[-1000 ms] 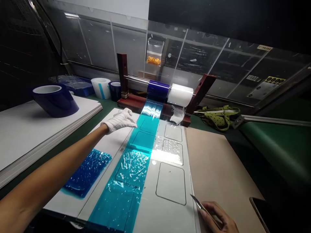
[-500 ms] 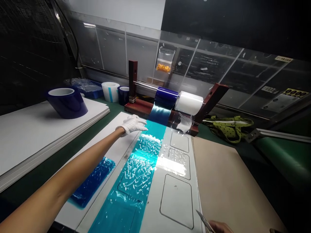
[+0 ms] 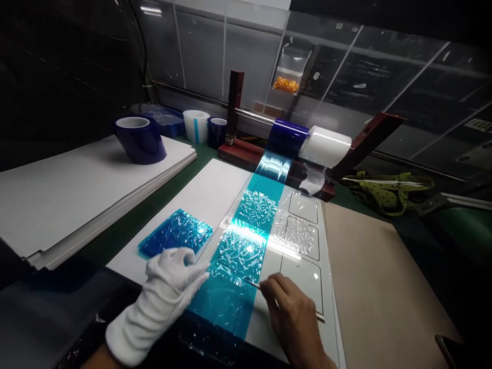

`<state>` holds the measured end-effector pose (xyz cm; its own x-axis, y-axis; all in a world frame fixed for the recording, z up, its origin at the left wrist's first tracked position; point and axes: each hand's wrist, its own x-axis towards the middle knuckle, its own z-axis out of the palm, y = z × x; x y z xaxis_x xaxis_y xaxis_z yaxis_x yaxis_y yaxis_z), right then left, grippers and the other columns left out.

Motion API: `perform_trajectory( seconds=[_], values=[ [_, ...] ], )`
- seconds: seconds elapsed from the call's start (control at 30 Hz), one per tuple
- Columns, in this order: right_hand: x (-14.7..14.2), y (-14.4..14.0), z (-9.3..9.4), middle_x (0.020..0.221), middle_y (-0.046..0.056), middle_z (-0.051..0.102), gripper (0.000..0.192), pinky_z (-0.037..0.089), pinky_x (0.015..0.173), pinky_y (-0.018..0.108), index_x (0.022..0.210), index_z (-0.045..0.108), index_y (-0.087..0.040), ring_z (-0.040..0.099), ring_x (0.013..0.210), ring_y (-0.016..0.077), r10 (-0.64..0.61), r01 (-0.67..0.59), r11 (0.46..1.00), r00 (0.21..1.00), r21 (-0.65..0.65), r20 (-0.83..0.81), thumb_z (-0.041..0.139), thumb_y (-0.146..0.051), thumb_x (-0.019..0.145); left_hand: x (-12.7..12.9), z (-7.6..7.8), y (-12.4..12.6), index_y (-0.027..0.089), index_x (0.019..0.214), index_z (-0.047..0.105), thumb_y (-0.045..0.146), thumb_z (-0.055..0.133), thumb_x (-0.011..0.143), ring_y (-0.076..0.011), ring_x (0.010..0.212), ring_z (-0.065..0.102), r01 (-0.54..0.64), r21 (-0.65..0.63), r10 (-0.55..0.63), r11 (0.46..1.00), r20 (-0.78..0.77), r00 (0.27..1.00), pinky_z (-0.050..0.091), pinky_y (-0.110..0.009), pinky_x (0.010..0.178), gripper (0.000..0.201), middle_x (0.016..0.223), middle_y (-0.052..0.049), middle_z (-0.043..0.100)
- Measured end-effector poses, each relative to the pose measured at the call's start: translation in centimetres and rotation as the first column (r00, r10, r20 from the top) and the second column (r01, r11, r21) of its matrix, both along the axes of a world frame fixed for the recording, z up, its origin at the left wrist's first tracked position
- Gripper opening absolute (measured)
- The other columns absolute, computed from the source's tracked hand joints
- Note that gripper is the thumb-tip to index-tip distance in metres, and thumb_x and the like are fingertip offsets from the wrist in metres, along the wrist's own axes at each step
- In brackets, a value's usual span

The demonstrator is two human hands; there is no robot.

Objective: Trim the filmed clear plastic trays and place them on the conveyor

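Note:
A long strip of blue protective film (image 3: pixel 230 300) runs down a pale board (image 3: pixel 265 312) from a dark-blue film roll (image 3: pixel 290 136). Bubbles and creases cover much of it. My left hand (image 3: pixel 169 287), in a white glove, is by the strip's left edge, fingers stretched towards it; whether they touch it I cannot tell. My bare right hand (image 3: pixel 294 312) grips a slim knife (image 3: pixel 254 285), its pointed tip at the film's right part. Dark-blue cut film pieces (image 3: pixel 175 233) lie left of the strip, just beyond the glove.
A dark-red stand (image 3: pixel 242 151) carries the blue roll and a white roll (image 3: pixel 326 146). To the left, a large blue tape roll (image 3: pixel 140 141) sits on stacked white sheets (image 3: pixel 77 184). Brown board (image 3: pixel 369 271) lies right, a green dotted pouch (image 3: pixel 388 189) behind it.
My left hand has come back from near the roll to the strip's near left side. My right hand has moved up and left, bringing the knife onto the film. The view has shifted.

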<state>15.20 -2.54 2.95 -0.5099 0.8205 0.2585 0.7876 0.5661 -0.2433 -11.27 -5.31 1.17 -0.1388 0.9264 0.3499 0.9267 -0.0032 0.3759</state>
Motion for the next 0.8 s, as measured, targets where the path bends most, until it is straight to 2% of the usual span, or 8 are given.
perform_trajectory(
  seconds=[0.1,0.27,0.37,0.47,0.57,0.67,0.73,0.8],
  values=[
    [-4.1,0.6,0.4,0.076,0.002,0.066,0.026,0.037,0.049,0.024,0.082,0.062,-0.022,0.061,0.066,0.0173,0.037,-0.041,0.998,0.995,0.047,0.095,0.041,-0.014,0.095,0.3,-2.0,-3.3,0.037,0.099,0.069,0.042,0.062,0.082,-0.0234,0.082,0.059,0.041,0.018,-0.039,0.999,-0.095,0.995,0.05,-0.037,0.068,0.019,0.093,-0.004,0.063],
    [-8.8,2.0,0.4,0.078,0.0,0.066,0.034,0.032,0.046,0.024,0.079,0.062,-0.022,0.061,0.068,0.0168,0.086,-0.1,0.992,0.979,0.071,0.187,0.035,-0.011,0.097,0.7,-2.2,-4.3,0.036,0.1,0.071,0.032,0.06,0.085,-0.0248,0.081,0.064,0.064,0.081,-0.032,0.995,-0.339,0.94,0.049,-0.037,0.065,0.02,0.092,-0.005,0.069],
    [-10.0,2.5,0.4,0.078,-0.001,0.066,0.033,0.029,0.045,0.025,0.077,0.061,-0.023,0.06,0.067,0.0164,0.101,-0.123,0.989,0.969,0.087,0.227,0.036,-0.011,0.096,0.6,-2.2,-4.7,0.034,0.091,0.074,0.037,0.057,0.086,-0.0225,0.071,0.063,0.006,0.109,0.017,0.994,-0.215,0.977,0.047,-0.034,0.06,0.018,0.081,-0.005,0.069],
    [-9.1,2.5,0.5,0.078,-0.002,0.066,0.029,0.027,0.044,0.026,0.078,0.06,-0.024,0.059,0.067,0.0165,0.103,-0.127,0.988,0.963,0.083,0.249,0.042,-0.007,0.093,0.0,-2.5,-6.4,0.028,0.077,0.071,0.056,0.055,0.082,-0.0189,0.062,0.06,-0.159,0.021,0.154,0.987,0.161,0.975,0.047,-0.032,0.057,0.033,0.075,-0.003,0.066],
    [-5.8,2.0,0.8,0.076,-0.002,0.066,0.03,0.023,0.044,0.026,0.076,0.059,-0.023,0.058,0.065,0.0165,0.081,-0.102,0.992,0.961,0.068,0.265,0.041,-0.002,0.089,-0.7,-2.7,-8.6,0.024,0.065,0.061,0.071,0.054,0.073,-0.0174,0.056,0.056,-0.269,-0.321,0.406,0.908,0.518,0.753,0.047,-0.029,0.054,0.049,0.063,0.0,0.058],
    [-1.2,1.2,1.1,0.073,-0.001,0.066,0.032,0.022,0.044,0.026,0.075,0.06,-0.023,0.058,0.062,0.0159,0.042,-0.061,0.996,0.96,0.059,0.275,0.039,-0.002,0.089,-0.9,-3.1,-9.7,0.023,0.063,0.061,0.082,0.053,0.063,-0.0171,0.051,0.049,-0.126,-0.652,0.616,0.748,0.61,0.499,0.044,-0.029,0.052,0.059,0.053,0.002,0.048],
    [2.0,0.4,1.3,0.072,0.0,0.066,0.033,0.022,0.043,0.025,0.075,0.061,-0.023,0.059,0.061,0.0157,0.007,-0.022,0.999,0.955,0.049,0.297,0.038,-0.007,0.092,-0.5,-3.5,-9.4,0.022,0.062,0.064,0.085,0.053,0.057,-0.0159,0.048,0.043,0.003,-0.715,0.651,0.699,0.638,0.412,0.042,-0.031,0.053,0.064,0.048,0.003,0.044],
    [4.7,-0.5,1.4,0.073,0.0,0.066,0.032,0.024,0.042,0.024,0.075,0.061,-0.024,0.061,0.061,0.0156,-0.056,0.046,0.998,0.943,0.038,0.329,0.037,-0.016,0.095,0.2,-3.8,-8.7,0.021,0.053,0.059,0.083,0.057,0.055,-0.0136,0.045,0.037,0.092,-0.709,0.631,0.699,0.672,0.387,0.04,-0.031,0.054,0.063,0.045,0.004,0.039]
  ],
)
